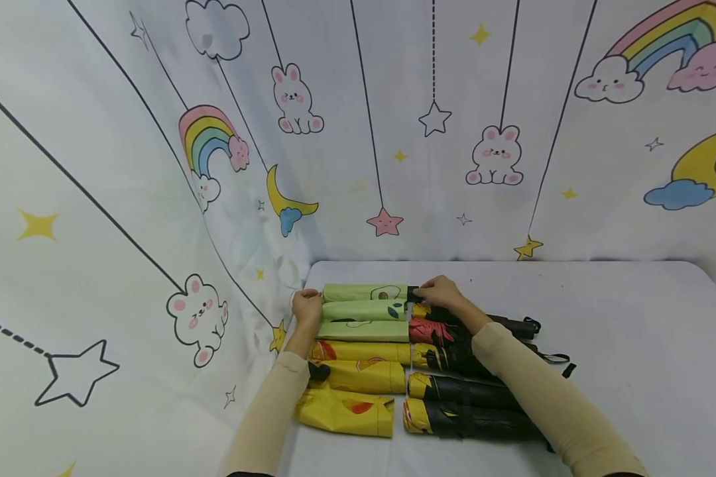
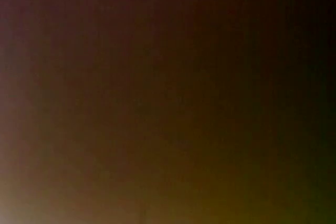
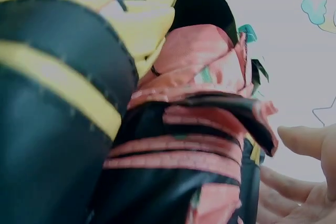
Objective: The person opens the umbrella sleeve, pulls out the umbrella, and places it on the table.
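Rolled umbrellas lie in rows on a white table. My left hand [image 1: 307,307] is at the left ends of the light green avocado-print umbrella sleeves [image 1: 364,311]; its fingertips are too small to make out. At the black right end [image 1: 414,293] of the farthest green roll [image 1: 358,293] are the fingertips of my right hand [image 1: 444,293]. In the right wrist view, the thumb [image 3: 304,139] stands apart from the fingers, with nothing visible at its tip; the fingers are partly hidden behind a red and black umbrella [image 3: 194,150]. The left wrist view is dark and blurred.
Nearer to me lie yellow fruit-print sleeves [image 1: 358,376]. Beside them, black and yellow folded umbrellas [image 1: 474,391] point right, some with wrist straps [image 1: 551,358], under my right forearm. White cartoon-print cloth [image 1: 358,165] hangs behind and at the left.
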